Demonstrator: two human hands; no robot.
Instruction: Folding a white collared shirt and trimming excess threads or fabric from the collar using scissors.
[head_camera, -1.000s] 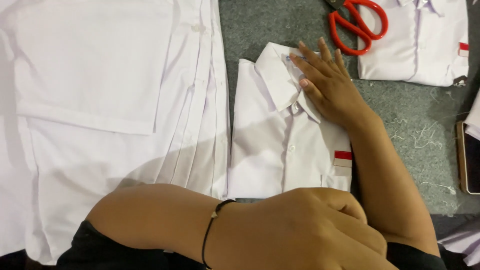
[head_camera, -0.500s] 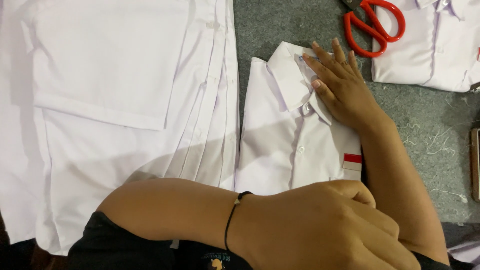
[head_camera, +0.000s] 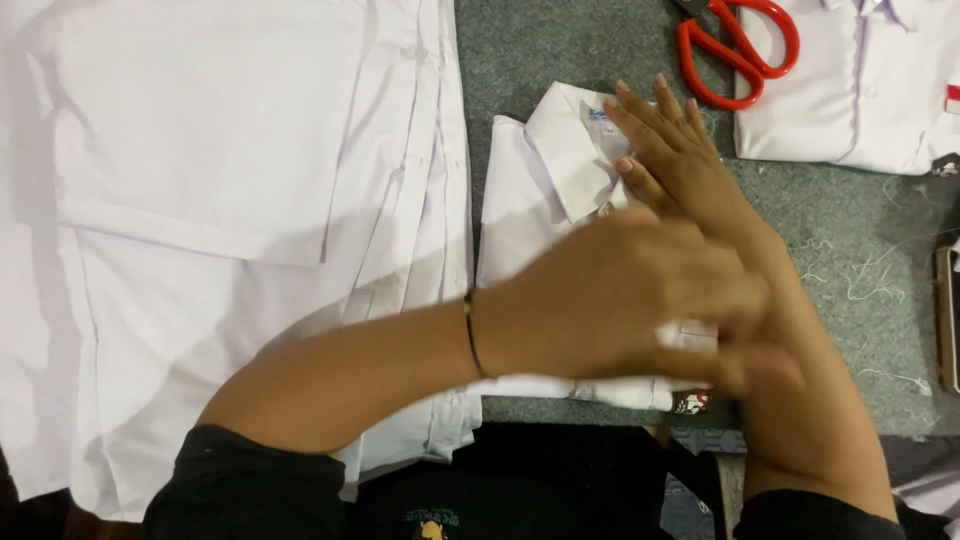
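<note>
A small folded white shirt (head_camera: 530, 200) with a collar lies on the grey table (head_camera: 840, 240). My right hand (head_camera: 665, 150) lies flat on its collar, fingers spread. Blurred with motion, my left hand (head_camera: 620, 290) reaches across the shirt's lower part, over my right forearm, with a thin black band on its wrist. The fingers of my left hand rest near the shirt's lower right edge; whether they pinch the cloth is not clear. A small red patch on the shirt is mostly hidden under my hands.
A stack of large white shirts (head_camera: 220, 200) covers the left side. Red-handled scissors (head_camera: 735, 50) lie at the top, beside another folded white shirt (head_camera: 870, 80) at the top right. A phone edge (head_camera: 945, 320) shows at the right. Loose threads lie on the table.
My left hand has moved up from the near edge and to the right, across the folded shirt and over my right forearm. My right hand has stayed on the collar.
</note>
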